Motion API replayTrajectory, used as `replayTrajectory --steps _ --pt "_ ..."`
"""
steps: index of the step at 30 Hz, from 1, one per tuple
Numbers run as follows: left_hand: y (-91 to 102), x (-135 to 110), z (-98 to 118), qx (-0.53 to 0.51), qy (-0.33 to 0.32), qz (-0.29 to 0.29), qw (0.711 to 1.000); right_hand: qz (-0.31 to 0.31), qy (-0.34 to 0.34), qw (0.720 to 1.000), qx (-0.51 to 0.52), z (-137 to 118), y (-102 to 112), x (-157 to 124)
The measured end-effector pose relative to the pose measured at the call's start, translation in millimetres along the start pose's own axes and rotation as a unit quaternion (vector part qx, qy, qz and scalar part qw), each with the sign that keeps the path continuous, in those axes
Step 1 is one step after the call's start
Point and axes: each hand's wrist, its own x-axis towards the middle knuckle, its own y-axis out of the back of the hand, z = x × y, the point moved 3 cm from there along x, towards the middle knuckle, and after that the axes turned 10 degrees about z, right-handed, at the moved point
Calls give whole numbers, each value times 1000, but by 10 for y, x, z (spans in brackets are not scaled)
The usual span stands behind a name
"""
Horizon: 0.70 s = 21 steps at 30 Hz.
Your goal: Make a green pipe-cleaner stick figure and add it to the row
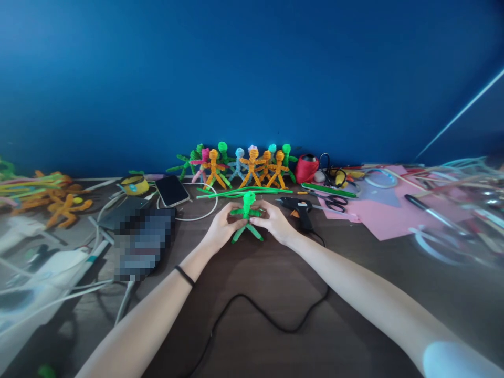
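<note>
A green pipe-cleaner figure [247, 211] with a round head, arms out and legs spread is upright at the middle of the table. From its left side, my left hand [225, 224] closes on it, the thumb near its waist. My right hand [275, 223] grips it from the other side in the same way. Fingertips behind the figure are partly hidden. Just beyond lie loose green pipe cleaners [244, 192]. Against the blue wall stands a row of similar figures [252, 165] in orange, green, pink and blue.
A hot glue gun [300, 210] lies to the right, its black cable [271, 323] curving across the front. Scissors [334, 202], pink paper [388, 212] and a marker [435, 214] are farther right. On the left are a phone [172, 190], yellow tape [134, 185], white cables and orange figures [67, 207].
</note>
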Motion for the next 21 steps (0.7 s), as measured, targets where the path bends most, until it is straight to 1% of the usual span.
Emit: replayTrajectory --steps 4,8,11,15,18,21 --pt "4 4 11 1 -3 13 1000 -6 -2 1000 9 11 -2 -9" --pt "1 -6 51 7 -4 29 1000 -7 11 1000 14 -7 -9 -28" --pt "-24 -22 73 8 5 15 1000 2 9 1000 6 -22 -7 -36" --pt "-45 -24 73 34 -14 -3 999 10 30 999 -40 -40 3 -34" --pt "-27 -14 68 31 -18 16 999 -13 54 997 -50 -54 -15 -41" --pt "-7 -16 84 1 6 35 999 -50 29 998 -40 -31 -53 -58"
